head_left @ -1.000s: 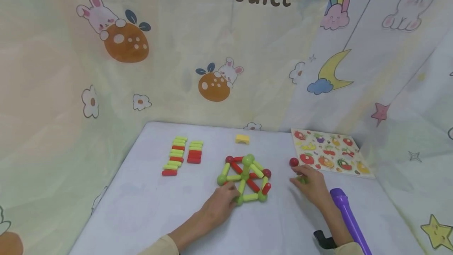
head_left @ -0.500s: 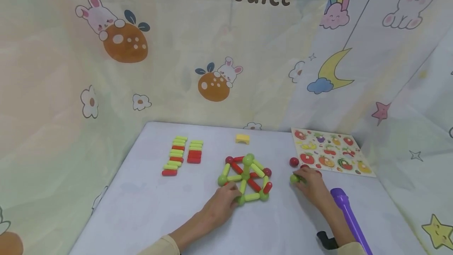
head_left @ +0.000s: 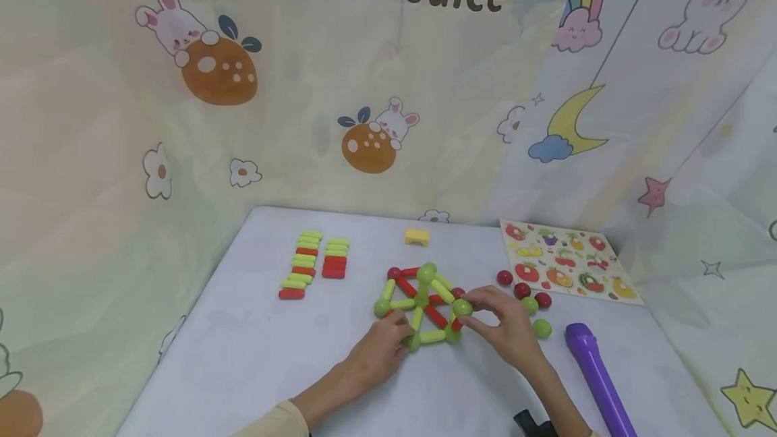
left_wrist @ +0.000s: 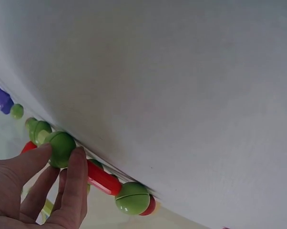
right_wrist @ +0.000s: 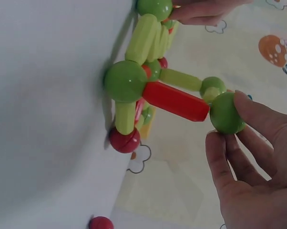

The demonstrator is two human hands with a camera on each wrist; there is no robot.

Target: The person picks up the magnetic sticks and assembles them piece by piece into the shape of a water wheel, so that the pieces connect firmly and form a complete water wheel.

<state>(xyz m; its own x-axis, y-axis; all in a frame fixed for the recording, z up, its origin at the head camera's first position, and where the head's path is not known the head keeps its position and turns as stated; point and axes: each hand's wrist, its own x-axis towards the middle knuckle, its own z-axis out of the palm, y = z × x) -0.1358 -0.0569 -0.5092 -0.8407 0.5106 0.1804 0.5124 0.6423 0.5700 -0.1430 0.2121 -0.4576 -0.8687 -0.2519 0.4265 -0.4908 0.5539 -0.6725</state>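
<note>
A frame of red and yellow-green rods [head_left: 433, 336] joined by red and green balls stands mid-table in the head view. My left hand [head_left: 379, 351] holds its near-left corner; in the left wrist view thumb and fingers pinch the green ball [left_wrist: 61, 149] there. Over the near-right corner, my right hand [head_left: 506, 326] pinches another green ball [right_wrist: 227, 113] between thumb and fingertips. That ball sits right at the free upper end of a red rod [right_wrist: 177, 101], which leans up from a green corner ball [right_wrist: 126, 81].
Loose red balls [head_left: 522, 290] and green balls [head_left: 542, 328] lie right of the frame, near a fruit-picture board [head_left: 570, 261]. A purple tube-shaped thing [head_left: 597, 373] and a black piece [head_left: 533, 422] lie at front right. Rod rows [head_left: 303, 261] and a yellow block [head_left: 417, 237] are behind.
My right hand has picked up a green ball from the loose group and brought it left to the frame's upright red rod. My left hand stays on its corner.
</note>
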